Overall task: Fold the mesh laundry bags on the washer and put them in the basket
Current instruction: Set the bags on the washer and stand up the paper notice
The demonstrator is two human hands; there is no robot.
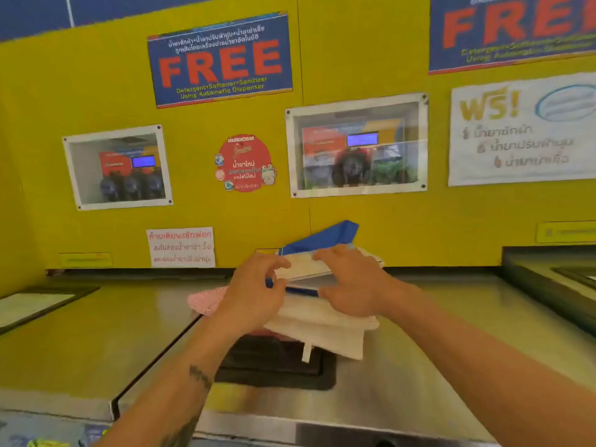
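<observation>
Head view, only cam: both your hands were up on the washer top (435, 333), working a white mesh bag w/ blue trim (322, 240) at the back of the lid, close to the yellow wall (96, 91). Your left hand (254, 291) pinched the bag's near-left edge, fingers curled onto the blue binding. Your right hand (351, 282) lay over the bag's right part, fingers spread and pressing down; whether it gripped or only pressed, can't tell.

The bag's long axis ran left-right across you, w/ one blue corner kicked up toward the wall. It sat on top of a pile: another white bag (332, 333) under it, hanging over the dark detergent hatch (274, 366), and a pink mesh bag (206, 300) poking out left, just beside your left hand.

Hands were about equally near, one per end, so probably the fold goes far edge toward you. No basket in view; blur on the hands hid finger detail.
</observation>
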